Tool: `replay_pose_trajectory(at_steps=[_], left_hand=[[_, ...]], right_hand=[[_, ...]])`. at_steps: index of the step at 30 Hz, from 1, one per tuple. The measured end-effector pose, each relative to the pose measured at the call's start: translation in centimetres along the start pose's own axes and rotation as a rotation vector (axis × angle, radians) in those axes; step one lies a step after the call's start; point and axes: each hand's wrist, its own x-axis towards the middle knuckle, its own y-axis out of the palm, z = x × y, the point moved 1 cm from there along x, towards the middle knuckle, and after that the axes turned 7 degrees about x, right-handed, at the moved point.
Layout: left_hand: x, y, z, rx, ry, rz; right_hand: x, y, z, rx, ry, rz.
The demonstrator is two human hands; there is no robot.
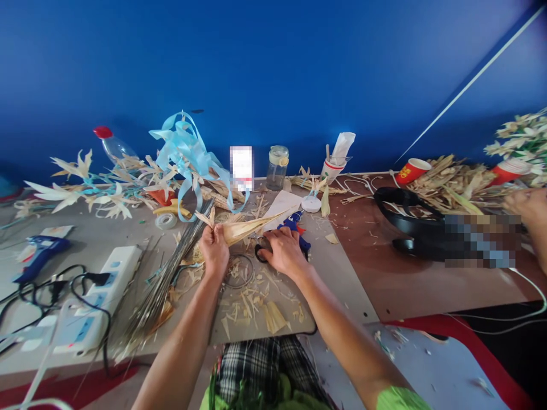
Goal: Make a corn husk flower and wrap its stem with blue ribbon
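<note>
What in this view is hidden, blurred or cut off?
Head view:
Scissors: mostly covered by right hand.
Husk base: inside left hand.
Object by the wall: pixelated.
Patch beside black bowl: pixelated.
Another person's hand: cut by right edge.

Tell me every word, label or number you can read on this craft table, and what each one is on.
No text here can be read for certain.
Yellow lettering on the red paper cup: too small to read.
The white card by the wall: blurred out.
Blue marks on the power strip: too small to read.
The dried husk in the left hand: no writing.
</note>
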Motion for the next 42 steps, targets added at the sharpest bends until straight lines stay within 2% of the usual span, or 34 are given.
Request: replay_pose_trajectory(at_steps=[6,11,16,20,25,27,29,32,34,37,40,42], left_hand=[[0.0,-0.1,0.1,0.036,0.014,0.001],[-0.1,0.0,-0.2,0.023,-0.005,-0.011],[-0.3,0.0,-1.0,-0.125,-0.063,-0.041],[-0.5,0.1,-1.4,-0.234,-0.095,-0.028],[-0.8,0.7,-1.0,-0.427,-0.209,0.02],[-0.9,0.9,-0.7,-0.479,-0.244,0.045],[-1.0,1.0,-0.4,-0.497,-0.246,0.063],[-1.2,1.2,-0.2,-0.486,-0.219,0.088],[-1.4,1.3,-0.3,-0.473,-0.201,0.123],[-2.1,1.7,-0.6,-0.484,-0.221,0.252],[-2.8,2.0,-1.2,-0.567,-0.305,0.403],[-2.9,2.0,-1.5,-0.625,-0.344,0.429]], right_hand=[[-0.1,-0.1,-0.4,-0.024,-0.007,0.018],[0.2,-0.7,-0.5,0.01,0.106,-0.118],[0.9,-1.1,-0.7,0.221,0.275,-0.267],[1.1,-0.8,-0.9,0.35,0.345,-0.29],[0.9,0.1,-0.7,0.215,0.26,-0.247],[0.9,0.2,-0.6,0.203,0.191,-0.22],[0.8,0.1,-0.5,0.242,0.143,-0.247],[0.8,-0.2,0.0,0.489,0.071,-0.301],[0.7,-0.1,0.6,0.766,0.049,-0.237],[0.8,0.5,1.4,1.11,0.165,-0.113],[1.0,1.1,1.4,1.299,0.3,-0.128],[1.2,1.4,0.9,1.396,0.341,-0.164]])
